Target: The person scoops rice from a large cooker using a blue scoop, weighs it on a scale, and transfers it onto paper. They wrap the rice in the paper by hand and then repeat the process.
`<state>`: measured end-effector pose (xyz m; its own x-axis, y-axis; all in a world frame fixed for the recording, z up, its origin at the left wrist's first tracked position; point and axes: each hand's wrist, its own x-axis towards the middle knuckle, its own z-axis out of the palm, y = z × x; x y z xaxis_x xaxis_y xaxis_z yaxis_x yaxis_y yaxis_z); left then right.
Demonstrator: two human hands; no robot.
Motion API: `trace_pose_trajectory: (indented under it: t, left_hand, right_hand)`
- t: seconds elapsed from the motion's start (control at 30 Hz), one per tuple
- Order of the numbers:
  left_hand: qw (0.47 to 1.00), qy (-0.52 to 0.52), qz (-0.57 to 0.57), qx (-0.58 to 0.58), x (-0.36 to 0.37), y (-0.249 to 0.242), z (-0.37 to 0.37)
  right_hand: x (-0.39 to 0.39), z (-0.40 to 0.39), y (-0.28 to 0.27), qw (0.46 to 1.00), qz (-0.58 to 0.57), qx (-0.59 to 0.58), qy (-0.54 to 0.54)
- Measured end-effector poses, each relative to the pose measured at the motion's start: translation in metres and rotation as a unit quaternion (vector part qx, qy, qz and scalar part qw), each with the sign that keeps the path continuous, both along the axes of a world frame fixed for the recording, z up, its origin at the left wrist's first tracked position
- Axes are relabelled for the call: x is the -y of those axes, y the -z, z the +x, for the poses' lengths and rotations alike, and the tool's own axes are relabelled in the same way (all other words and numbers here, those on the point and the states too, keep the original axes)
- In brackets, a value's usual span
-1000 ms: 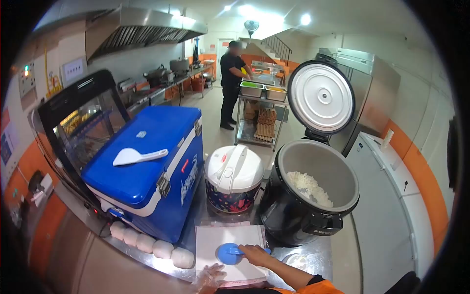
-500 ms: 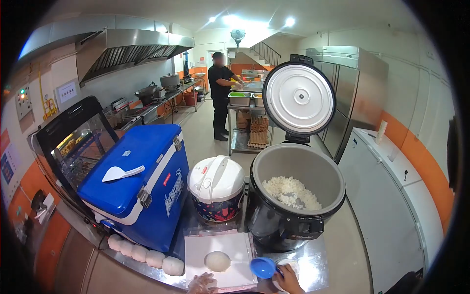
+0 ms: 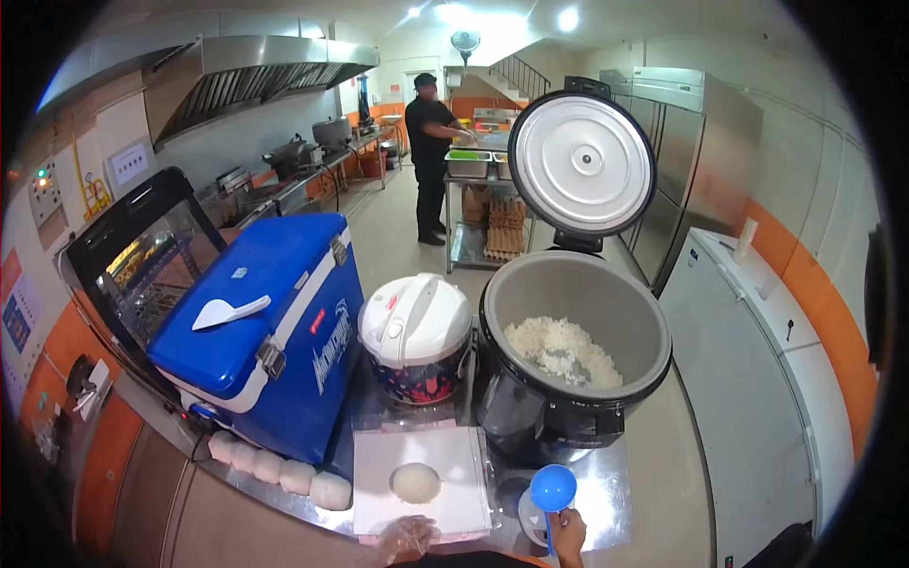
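Note:
My right hand (image 3: 568, 535) is closed round the handle of a blue scoop (image 3: 554, 488), whose round cup points away from me. Under the scoop is a partly hidden white round item (image 3: 532, 516). My left hand (image 3: 407, 540), in a clear plastic glove, rests at the near edge of a stack of white sheets (image 3: 379, 464). Its fingers look loosely extended, though the glove blurs them. On the top sheet lies a flattened round mound of rice (image 3: 416, 483). Behind the scoop stands a large open rice cooker (image 3: 530, 417) with cooked rice (image 3: 568, 350) inside.
A closed white-lidded rice cooker (image 3: 417, 322) stands beside a blue cooler (image 3: 284, 350) with a white rice paddle (image 3: 230, 311) on top. Several wrapped white rounds (image 3: 296, 476) line the counter's front edge. A person in black (image 3: 431, 151) works farther back. A chest freezer (image 3: 739, 379) is at right.
My right hand has turned the blue scoop from lying sideways to pointing away from me and moved it right. My left hand has shifted slightly right and up onto the sheets' edge.

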<state>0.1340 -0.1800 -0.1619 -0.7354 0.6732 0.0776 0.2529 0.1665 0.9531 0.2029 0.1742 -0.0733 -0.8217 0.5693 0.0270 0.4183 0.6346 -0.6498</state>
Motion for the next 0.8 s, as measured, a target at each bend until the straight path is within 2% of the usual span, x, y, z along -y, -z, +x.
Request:
trace_pose_trajectory:
  t: [0.03,0.07,0.1,0.13,0.17,0.23,0.27,0.3,0.33,0.4,0.47,0.5,0.53,0.57,0.6,0.63,0.67,0.7,0.73,0.77,0.8]
  left_hand:
    - [1.0,0.0,0.001,-0.008,-0.006,-0.002,-0.006]
    - [0.97,-0.051,0.071,0.225,-0.011,-0.001,-0.007]
    - [0.879,-0.098,0.139,0.446,-0.014,0.003,-0.005]
    - [0.805,-0.158,0.269,0.505,-0.013,0.036,-0.005]
    - [0.805,-0.157,0.27,0.504,-0.013,0.072,-0.01]
    - [0.717,0.064,0.443,0.534,-0.02,0.078,-0.017]
    - [0.861,0.034,0.293,0.414,-0.02,0.082,-0.013]
    - [0.976,0.016,0.038,0.214,-0.026,0.054,-0.01]
    - [0.985,0.007,-0.156,0.078,-0.035,0.005,-0.006]
    - [0.996,-0.008,-0.09,0.019,-0.038,-0.012,0.001]
    - [0.998,-0.039,0.007,0.055,-0.037,-0.016,0.01]
    - [0.973,-0.064,0.12,0.185,-0.038,-0.013,0.014]
    - [0.866,-0.092,0.314,0.377,-0.038,-0.007,0.02]
    - [0.723,-0.124,0.456,0.504,-0.041,-0.008,0.021]
    - [0.675,-0.142,0.49,0.533,-0.043,-0.013,0.019]
    - [0.846,-0.115,0.362,0.373,-0.045,-0.016,0.015]
    - [0.935,-0.112,0.207,0.267,-0.045,-0.023,0.017]
    - [0.983,-0.103,0.041,0.146,-0.047,-0.052,0.014]
    - [0.982,-0.104,0.041,0.149,-0.046,-0.051,0.016]
    - [0.875,-0.13,0.283,0.37,-0.045,-0.049,0.017]
    - [0.663,-0.139,0.492,0.546,-0.044,-0.049,0.016]
  right_hand:
    - [0.004,-0.006,-0.004,1.0,0.001,-0.008,0.0]
    - [0.009,-0.006,-0.009,0.999,-0.007,-0.016,0.028]
    - [0.011,-0.005,-0.014,0.998,-0.014,-0.023,0.056]
    - [0.012,-0.006,-0.016,0.998,-0.012,-0.026,0.055]
    - [0.012,-0.005,-0.017,0.997,-0.019,-0.034,0.062]
    - [0.013,-0.002,-0.016,0.997,-0.023,-0.039,0.07]
    - [0.014,-0.002,-0.012,0.993,0.019,-0.089,0.078]
    - [0.014,0.001,-0.009,0.985,0.061,-0.135,0.086]
    - [0.017,0.004,-0.012,0.986,0.062,-0.127,0.085]
    - [0.024,0.007,-0.03,0.963,0.113,-0.228,0.094]
    - [0.033,0.017,-0.042,0.973,0.089,-0.193,0.086]
    - [0.037,0.018,-0.048,0.972,0.093,-0.205,0.071]
    - [0.04,0.017,-0.051,0.972,0.075,-0.216,0.05]
    - [0.042,0.017,-0.046,0.977,0.037,-0.206,0.045]
    - [0.043,0.019,-0.038,0.979,0.009,-0.199,0.036]
    - [0.047,0.022,-0.044,0.981,0.012,-0.188,0.037]
    - [0.053,0.021,-0.053,0.991,-0.037,-0.129,-0.017]
    - [0.059,0.019,-0.059,0.991,-0.087,-0.072,-0.07]
    - [0.063,0.016,-0.054,0.991,-0.087,-0.069,-0.071]
    - [0.066,0.009,-0.044,0.982,-0.084,-0.093,-0.142]
    - [0.068,0.003,-0.033,0.967,-0.079,-0.118,-0.212]
